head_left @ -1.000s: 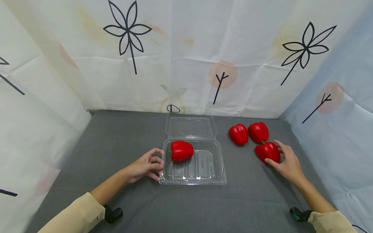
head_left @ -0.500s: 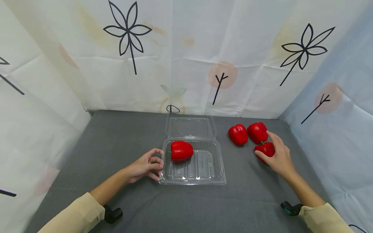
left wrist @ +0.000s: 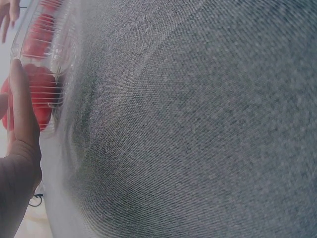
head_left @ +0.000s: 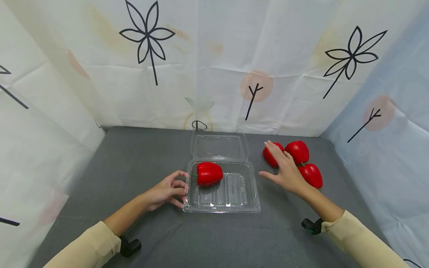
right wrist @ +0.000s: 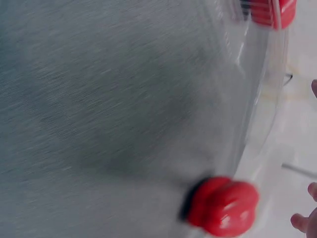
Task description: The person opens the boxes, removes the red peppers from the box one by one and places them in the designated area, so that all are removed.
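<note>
A clear plastic clamshell container (head_left: 253, 188) lies with its lid (head_left: 219, 146) folded back. One red bell pepper (head_left: 209, 174) sits in its back left part, stem to the left. Spread along the left rim, my left hand (head_left: 167, 190) touches the container with its fingers; the left wrist view has a straight finger (left wrist: 22, 101) against the wall. Right of the container, my right hand (head_left: 287, 172) reaches over a second bell pepper (head_left: 270, 159), partly hiding it, with fingers extended and thumb spread. Two more bell peppers lie behind it, one far (head_left: 297, 150) and one nearer (head_left: 313, 175).
Grey cloth covers the table (head_left: 140, 149). Patterned white curtains (head_left: 214, 48) close off the back and both sides. A dark device (head_left: 130, 246) is strapped to each wrist. A thin black cable (head_left: 413, 262) shows at the lower right.
My right hand has left the nearest right-hand bell pepper, passing up and leftward to the one closest to the container. That pepper stays in its place. My left hand and the container have not moved.
</note>
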A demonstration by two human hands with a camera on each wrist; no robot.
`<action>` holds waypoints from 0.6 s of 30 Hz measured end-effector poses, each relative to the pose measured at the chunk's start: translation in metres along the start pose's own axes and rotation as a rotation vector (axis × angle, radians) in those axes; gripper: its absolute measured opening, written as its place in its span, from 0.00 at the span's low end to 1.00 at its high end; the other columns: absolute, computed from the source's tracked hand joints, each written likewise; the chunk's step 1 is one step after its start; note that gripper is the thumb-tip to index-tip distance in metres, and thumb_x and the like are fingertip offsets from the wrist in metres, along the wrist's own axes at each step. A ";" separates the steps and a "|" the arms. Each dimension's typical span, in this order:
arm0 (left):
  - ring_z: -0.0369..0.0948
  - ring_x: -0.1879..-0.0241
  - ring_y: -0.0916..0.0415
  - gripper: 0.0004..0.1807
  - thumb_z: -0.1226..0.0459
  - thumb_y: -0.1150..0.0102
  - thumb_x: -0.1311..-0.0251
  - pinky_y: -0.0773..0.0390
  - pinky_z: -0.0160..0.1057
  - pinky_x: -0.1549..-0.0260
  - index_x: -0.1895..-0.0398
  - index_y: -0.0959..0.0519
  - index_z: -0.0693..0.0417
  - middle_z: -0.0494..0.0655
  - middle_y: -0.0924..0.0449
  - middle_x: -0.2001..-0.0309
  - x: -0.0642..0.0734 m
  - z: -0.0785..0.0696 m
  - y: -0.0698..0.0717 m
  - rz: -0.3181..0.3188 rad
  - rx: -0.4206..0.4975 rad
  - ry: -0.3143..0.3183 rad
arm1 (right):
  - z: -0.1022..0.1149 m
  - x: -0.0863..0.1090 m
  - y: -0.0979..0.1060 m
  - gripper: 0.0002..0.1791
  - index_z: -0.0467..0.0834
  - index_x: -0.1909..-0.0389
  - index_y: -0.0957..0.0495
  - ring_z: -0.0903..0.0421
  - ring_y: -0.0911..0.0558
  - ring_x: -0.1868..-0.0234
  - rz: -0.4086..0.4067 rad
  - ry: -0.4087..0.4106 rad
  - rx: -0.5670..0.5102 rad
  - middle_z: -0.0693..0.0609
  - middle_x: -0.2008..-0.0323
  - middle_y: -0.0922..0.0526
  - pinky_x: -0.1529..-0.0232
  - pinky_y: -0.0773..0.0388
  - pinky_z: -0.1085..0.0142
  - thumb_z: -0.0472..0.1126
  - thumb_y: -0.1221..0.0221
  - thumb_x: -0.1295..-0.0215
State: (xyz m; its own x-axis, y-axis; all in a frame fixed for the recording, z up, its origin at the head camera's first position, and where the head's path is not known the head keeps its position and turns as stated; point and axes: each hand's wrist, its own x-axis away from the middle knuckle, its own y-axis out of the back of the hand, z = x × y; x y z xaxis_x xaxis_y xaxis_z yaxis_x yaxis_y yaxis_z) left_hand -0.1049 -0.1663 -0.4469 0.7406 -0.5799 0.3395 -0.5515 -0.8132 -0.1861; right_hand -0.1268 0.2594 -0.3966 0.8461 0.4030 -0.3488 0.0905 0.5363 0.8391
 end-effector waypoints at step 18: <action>0.45 0.68 0.21 0.29 0.70 0.41 0.34 0.14 0.51 0.66 0.36 0.44 0.57 0.54 0.25 0.58 -0.001 0.000 0.000 0.004 0.019 -0.008 | 0.063 -0.049 -0.044 0.49 0.48 0.22 0.46 0.48 0.40 0.25 0.356 0.173 -0.015 0.48 0.23 0.46 0.32 0.46 0.33 0.52 0.31 0.39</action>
State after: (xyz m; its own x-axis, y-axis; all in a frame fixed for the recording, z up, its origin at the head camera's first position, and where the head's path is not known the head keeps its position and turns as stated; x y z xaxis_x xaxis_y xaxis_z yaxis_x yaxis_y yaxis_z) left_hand -0.1058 -0.1656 -0.4476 0.7414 -0.5838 0.3309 -0.5473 -0.8114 -0.2052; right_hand -0.1392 0.1689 -0.3898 0.7223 0.6838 -0.1035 -0.2013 0.3510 0.9145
